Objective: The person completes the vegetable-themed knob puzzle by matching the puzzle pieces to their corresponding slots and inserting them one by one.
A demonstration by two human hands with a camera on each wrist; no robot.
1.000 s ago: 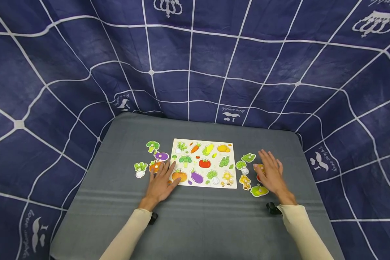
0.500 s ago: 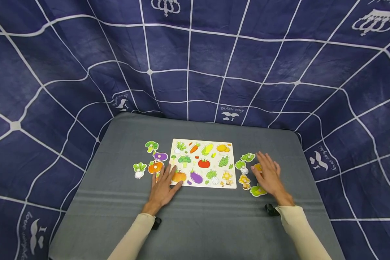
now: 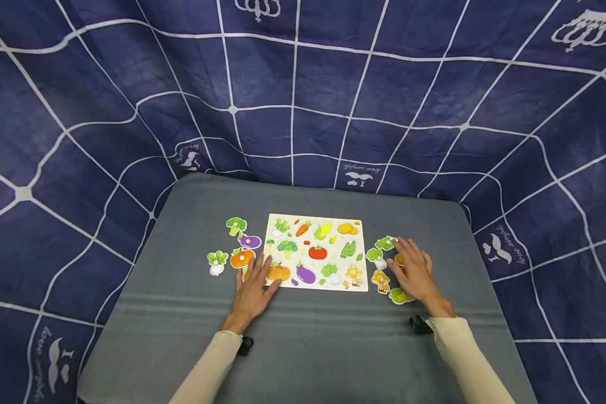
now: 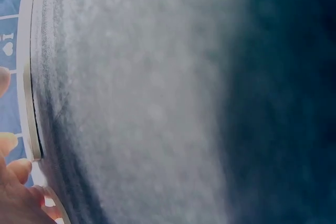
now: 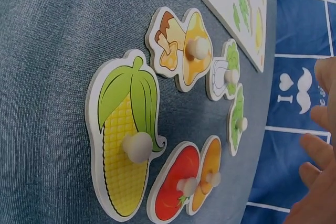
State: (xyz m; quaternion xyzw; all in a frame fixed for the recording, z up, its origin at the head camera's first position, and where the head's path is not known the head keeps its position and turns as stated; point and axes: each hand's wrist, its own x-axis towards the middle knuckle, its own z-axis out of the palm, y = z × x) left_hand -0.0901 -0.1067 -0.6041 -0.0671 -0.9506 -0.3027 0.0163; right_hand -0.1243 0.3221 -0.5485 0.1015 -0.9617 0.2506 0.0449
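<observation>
A pale puzzle board (image 3: 340, 253) printed with vegetables lies flat on the grey table. My left hand (image 3: 252, 293) spreads its fingers over the board's lower left corner and partly covers an orange piece; in the left wrist view only a few fingers (image 4: 20, 171) show at the board's edge (image 4: 29, 93). To the board's right, my right hand (image 3: 416, 275) hovers with relaxed fingers over knobbed pieces: a corn (image 5: 123, 177), a tomato (image 5: 170, 195) and an orange-yellow piece (image 5: 211, 156). Nothing is between its fingers in the right wrist view.
Beside the right hand lie a mushroom piece (image 3: 381, 281), a bok choy piece (image 3: 376, 257) and a leafy green piece (image 3: 385, 243). Left of the board are broccoli (image 3: 236, 225), eggplant (image 3: 249, 240), pumpkin (image 3: 242, 258) and white radish (image 3: 216, 262) pieces. A blue gridded curtain (image 3: 323, 84) surrounds the table.
My left hand has shifted slightly right, uncovering the pumpkin piece. My right hand has moved a little left and down, so red of the tomato piece shows beside the thumb.
</observation>
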